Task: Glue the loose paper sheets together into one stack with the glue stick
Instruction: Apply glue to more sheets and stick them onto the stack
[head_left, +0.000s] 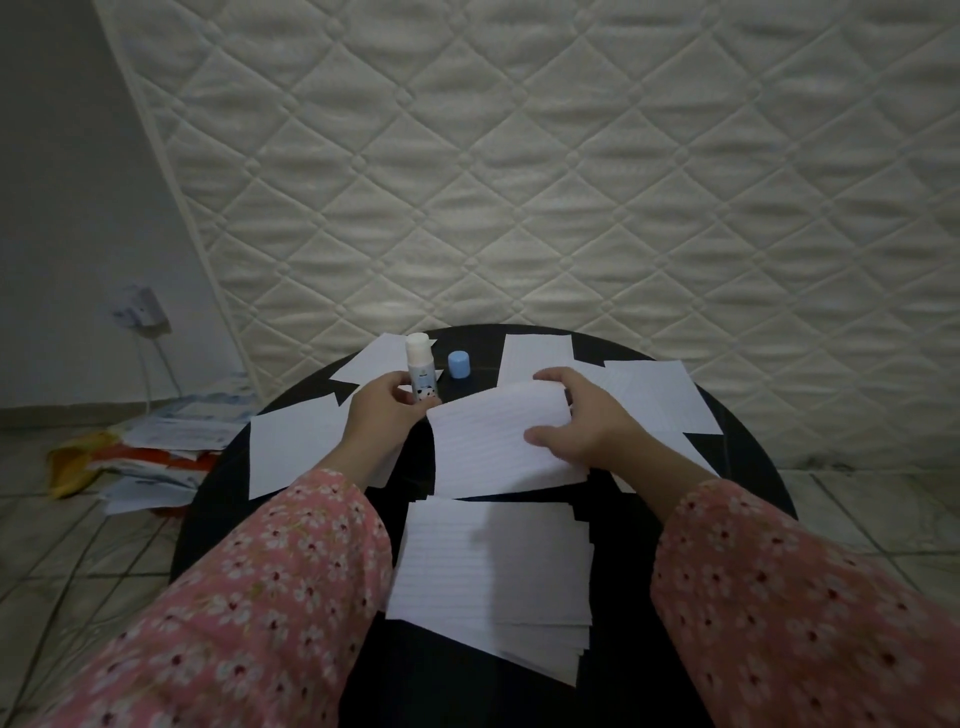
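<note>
We note a round black table (415, 691) on a tiled floor (78, 561), with a quilted white mattress (571, 156) standing on edge just behind it and a plain wall (62, 182) to the left carrying a socket with a plugged-in adapter (141, 307). A heap of papers and packets (150, 452) lies on the floor left of the table. Loose lined sheets (291, 447) are scattered across the tabletop; a stack of sheets (493, 571) sits nearest us. The left hand (382, 410) grips the base of the uncapped glue stick (422, 376), which stands upright on the table; its blue cap (459, 364) stands just beside it, apart. The right hand (582, 415) pinches one lined sheet (493, 441) at its right edge, fingers curled over the top. Both sleeves are pink floral.
</note>
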